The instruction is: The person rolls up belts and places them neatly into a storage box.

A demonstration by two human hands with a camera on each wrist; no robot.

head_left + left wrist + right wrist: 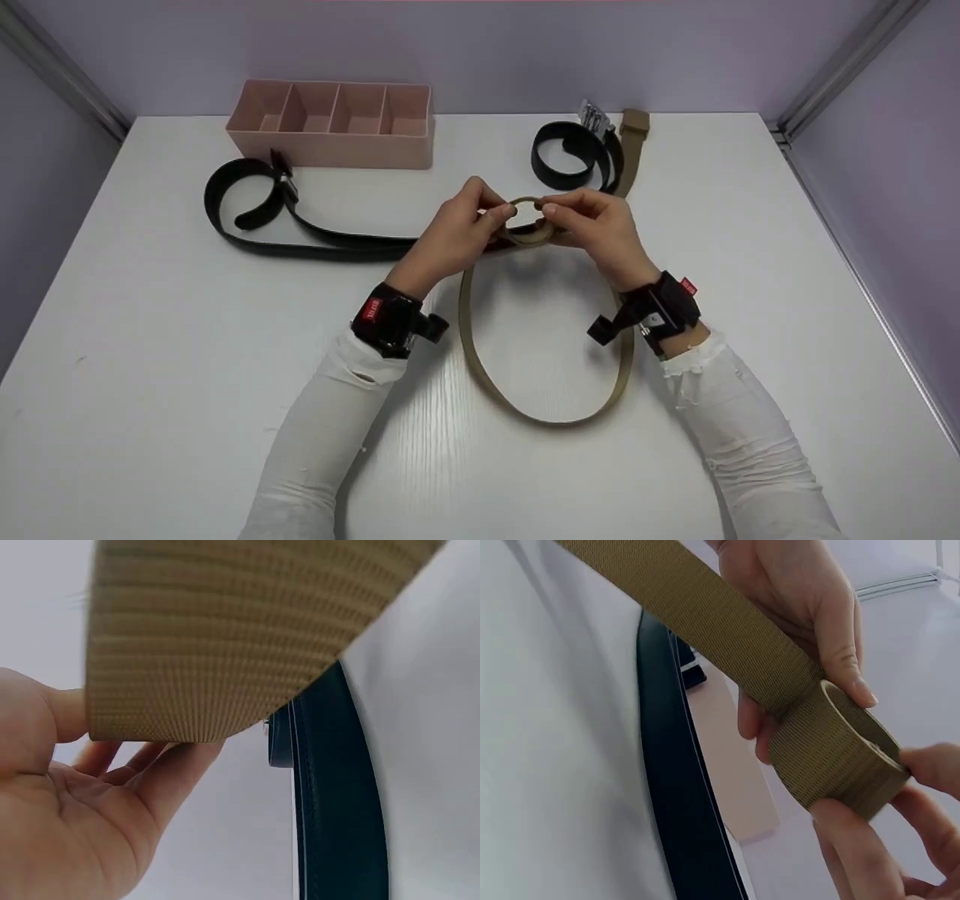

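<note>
A tan webbing belt is partly rolled into a small coil (pixel 526 222), held up between both hands above the white table (pixel 150 315). My left hand (pixel 496 215) pinches the coil's left side and my right hand (pixel 553 211) pinches its right side. The unrolled part of the belt lies as a wide loop (pixel 551 375) in front of me, and its far end (pixel 634 124) reaches the back. The right wrist view shows the coil (pixel 840 754) up close, with left-hand fingers (pixel 810 630) above and my right hand (pixel 915 791) below. In the left wrist view the tan strap (pixel 240 637) crosses my left palm (pixel 75 825).
A long black belt (pixel 247 202) lies on the table to the left, its strap (pixel 352 245) running toward my hands. A second black belt (pixel 574 154) with a metal buckle (pixel 592 116) sits coiled at the back right. A pink divided box (pixel 334 124) stands at the back.
</note>
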